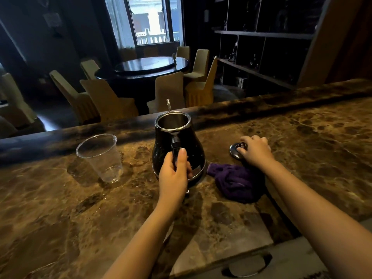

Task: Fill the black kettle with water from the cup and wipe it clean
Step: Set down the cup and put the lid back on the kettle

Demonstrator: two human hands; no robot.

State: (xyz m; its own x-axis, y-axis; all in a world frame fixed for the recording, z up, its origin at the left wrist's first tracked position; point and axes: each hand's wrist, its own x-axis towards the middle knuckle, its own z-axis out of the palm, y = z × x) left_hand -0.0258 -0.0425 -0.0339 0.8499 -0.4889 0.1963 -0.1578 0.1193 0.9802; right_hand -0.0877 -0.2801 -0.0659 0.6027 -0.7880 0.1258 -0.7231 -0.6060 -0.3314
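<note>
Two hands busy: the left hand (174,171) is wrapped around the handle of the black kettle (178,147), which stands open mid-counter, while the right hand (255,150) pinches its lid (236,150) just right of it. The cup (101,156) looks empty toward the left edge, and the purple cloth (235,181) lies nearest the right hand.

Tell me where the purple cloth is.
In the head view, the purple cloth lies crumpled on the marble counter, just right of the black kettle and directly below the right hand resting on the lid.

Marble counter (302,127) bears kettle (193,146), cup (100,156), cloth (235,182), lid (235,151).
</note>
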